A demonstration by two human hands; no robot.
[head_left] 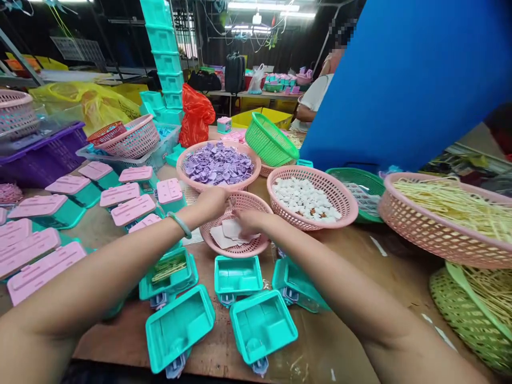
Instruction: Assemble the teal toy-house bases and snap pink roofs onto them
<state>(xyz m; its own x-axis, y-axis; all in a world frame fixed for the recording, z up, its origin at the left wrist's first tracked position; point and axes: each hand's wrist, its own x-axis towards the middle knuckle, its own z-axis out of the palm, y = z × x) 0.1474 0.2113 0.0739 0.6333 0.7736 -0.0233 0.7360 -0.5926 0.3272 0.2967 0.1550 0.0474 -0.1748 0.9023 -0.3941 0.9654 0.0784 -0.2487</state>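
Both my hands reach into a small pink basket (245, 250) holding flat white cards (224, 234). My left hand (212, 202), with a green bangle on the wrist, rests at the basket's far left rim, fingers bent. My right hand (247, 218) lies over the cards, fingertips touching the top one. Whether either hand has lifted a card I cannot tell. In front of the basket lie several open teal plastic boxes (262, 325), one (170, 269) with thin sticks inside.
A pink basket of purple pieces (218, 165), one of white pieces (306, 200), and baskets of pale sticks (452, 205) stand around. Closed teal boxes with pink lids (132, 209) fill the left. A blue board (404, 74) rises at right; another person (316, 96) sits behind.
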